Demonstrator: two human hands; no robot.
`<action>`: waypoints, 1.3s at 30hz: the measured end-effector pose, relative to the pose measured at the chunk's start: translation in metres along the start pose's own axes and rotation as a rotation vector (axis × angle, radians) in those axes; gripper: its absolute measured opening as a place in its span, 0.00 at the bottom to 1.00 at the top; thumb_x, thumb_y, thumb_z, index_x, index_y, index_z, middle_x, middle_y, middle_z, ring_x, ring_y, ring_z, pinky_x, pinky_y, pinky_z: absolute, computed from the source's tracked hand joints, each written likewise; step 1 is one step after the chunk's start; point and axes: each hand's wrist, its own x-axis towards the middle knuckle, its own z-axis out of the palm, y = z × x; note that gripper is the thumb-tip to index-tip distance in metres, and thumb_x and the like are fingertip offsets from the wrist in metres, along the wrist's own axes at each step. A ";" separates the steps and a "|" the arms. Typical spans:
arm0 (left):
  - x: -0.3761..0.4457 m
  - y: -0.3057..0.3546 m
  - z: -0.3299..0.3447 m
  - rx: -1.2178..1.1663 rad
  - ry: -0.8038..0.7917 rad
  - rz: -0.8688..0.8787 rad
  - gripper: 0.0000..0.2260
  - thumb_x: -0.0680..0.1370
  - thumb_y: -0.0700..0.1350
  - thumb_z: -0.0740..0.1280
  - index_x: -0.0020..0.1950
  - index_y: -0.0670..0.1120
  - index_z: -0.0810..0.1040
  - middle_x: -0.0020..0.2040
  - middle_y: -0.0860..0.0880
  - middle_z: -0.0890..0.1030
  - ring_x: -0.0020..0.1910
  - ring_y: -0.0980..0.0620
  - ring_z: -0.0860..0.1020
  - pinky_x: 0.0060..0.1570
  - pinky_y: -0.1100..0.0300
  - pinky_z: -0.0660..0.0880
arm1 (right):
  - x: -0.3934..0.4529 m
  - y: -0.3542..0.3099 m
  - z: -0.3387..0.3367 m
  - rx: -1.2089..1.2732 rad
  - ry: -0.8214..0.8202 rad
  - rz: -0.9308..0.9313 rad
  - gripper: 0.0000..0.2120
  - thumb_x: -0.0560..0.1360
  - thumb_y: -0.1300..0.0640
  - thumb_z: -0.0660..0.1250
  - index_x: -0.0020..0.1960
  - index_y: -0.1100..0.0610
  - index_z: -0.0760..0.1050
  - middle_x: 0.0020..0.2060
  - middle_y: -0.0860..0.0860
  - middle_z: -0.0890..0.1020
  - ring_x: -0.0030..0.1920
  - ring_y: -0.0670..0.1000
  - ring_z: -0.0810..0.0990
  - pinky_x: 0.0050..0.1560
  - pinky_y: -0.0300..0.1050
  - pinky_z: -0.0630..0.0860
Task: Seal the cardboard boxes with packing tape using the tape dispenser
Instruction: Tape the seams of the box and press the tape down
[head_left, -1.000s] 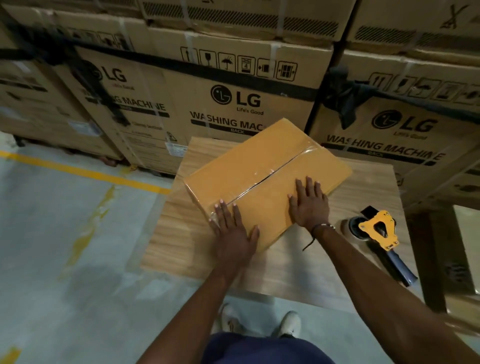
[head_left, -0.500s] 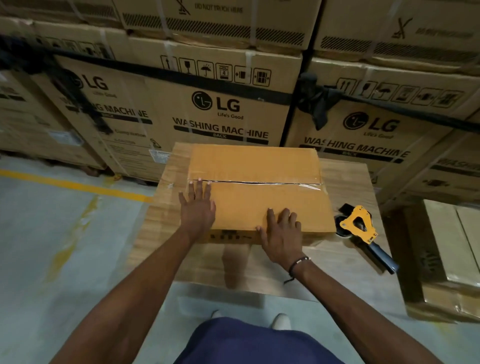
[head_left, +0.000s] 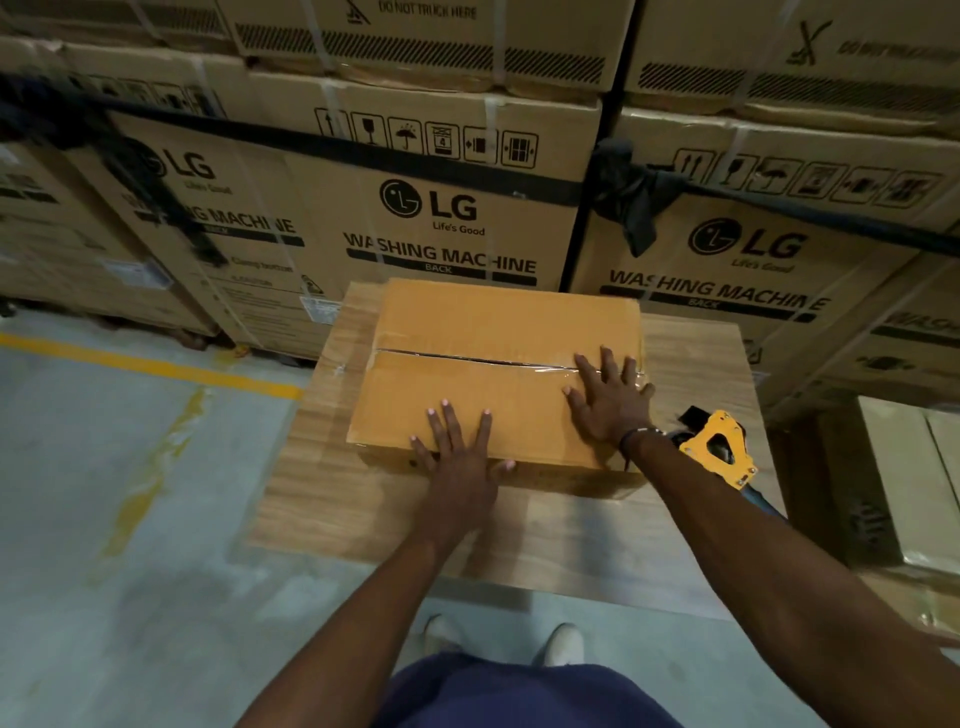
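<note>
The right forearm hides part of the yellow tape dispenser (head_left: 719, 457) on the desk (head_left: 332, 499). Both hands, left (head_left: 460, 460) and right (head_left: 610, 397), lie flat, fingers spread, on the tan cardboard box (head_left: 498, 322), whose centre seam carries clear tape.

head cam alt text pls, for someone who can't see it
Both hands press flat on a cardboard box with a taped seam, on a wooden table: left hand near edge, right hand right end. A yellow tape dispenser lies beside it.

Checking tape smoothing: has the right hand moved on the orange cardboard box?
Yes. The right hand slid from the near edge to the taped seam, at its dispenser-side end.
</note>
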 end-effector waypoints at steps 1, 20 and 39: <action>0.002 -0.010 -0.001 -0.004 0.005 0.037 0.38 0.79 0.72 0.41 0.85 0.55 0.44 0.82 0.34 0.36 0.79 0.31 0.33 0.71 0.24 0.39 | -0.008 -0.004 0.005 0.006 0.017 0.014 0.33 0.82 0.32 0.48 0.84 0.41 0.47 0.84 0.51 0.45 0.82 0.66 0.43 0.75 0.76 0.52; 0.015 -0.005 -0.051 -0.551 0.058 -0.246 0.39 0.79 0.46 0.68 0.84 0.45 0.49 0.80 0.34 0.31 0.80 0.29 0.39 0.78 0.40 0.55 | -0.062 -0.040 0.008 0.032 0.174 0.040 0.36 0.77 0.31 0.52 0.77 0.52 0.60 0.74 0.65 0.61 0.69 0.69 0.66 0.66 0.64 0.69; 0.064 -0.026 -0.049 -0.497 -0.250 0.179 0.52 0.68 0.53 0.82 0.84 0.45 0.55 0.81 0.42 0.31 0.83 0.42 0.45 0.76 0.53 0.59 | -0.073 0.060 0.028 0.141 0.162 0.282 0.44 0.76 0.24 0.48 0.82 0.50 0.53 0.66 0.67 0.69 0.64 0.68 0.69 0.59 0.61 0.74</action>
